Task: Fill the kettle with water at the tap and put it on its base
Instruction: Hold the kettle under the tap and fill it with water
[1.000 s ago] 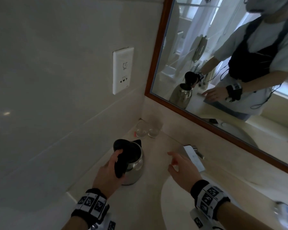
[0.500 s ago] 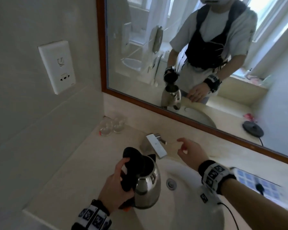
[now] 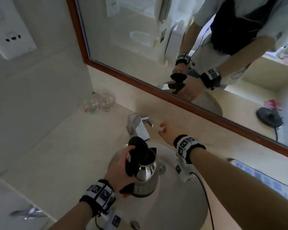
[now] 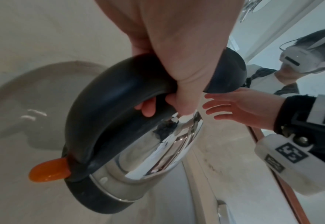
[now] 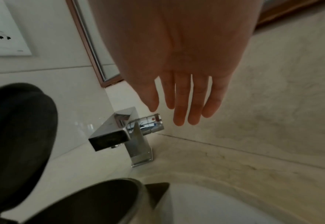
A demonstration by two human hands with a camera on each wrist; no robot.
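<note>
A steel kettle [image 3: 146, 173] with a black handle, raised black lid [image 5: 14, 128] and orange switch [image 4: 48, 169] hangs over the white sink [image 3: 181, 213]. It is just in front of the square chrome tap [image 3: 138, 127]. My left hand [image 3: 121, 170] grips its handle, with the fingers wrapped round it in the left wrist view [image 4: 177, 53]. My right hand [image 3: 168, 133] is open with straight fingers, its tips close to the tap's side lever [image 5: 152, 122]; whether they touch it I cannot tell. No water runs. The mirror shows a black round base [image 3: 268, 116] reflected at the right.
Two upturned glasses [image 3: 98, 103] stand in the counter's back left corner. A white wall socket [image 3: 10, 30] is on the left wall. A wood-framed mirror [image 3: 156, 39] runs behind the tap. A blue-and-white patterned item [image 3: 256, 173] lies on the counter to the right.
My left hand has carried the kettle from the left counter corner rightward to over the sink. My right hand has stretched forward toward the tap's lever.
</note>
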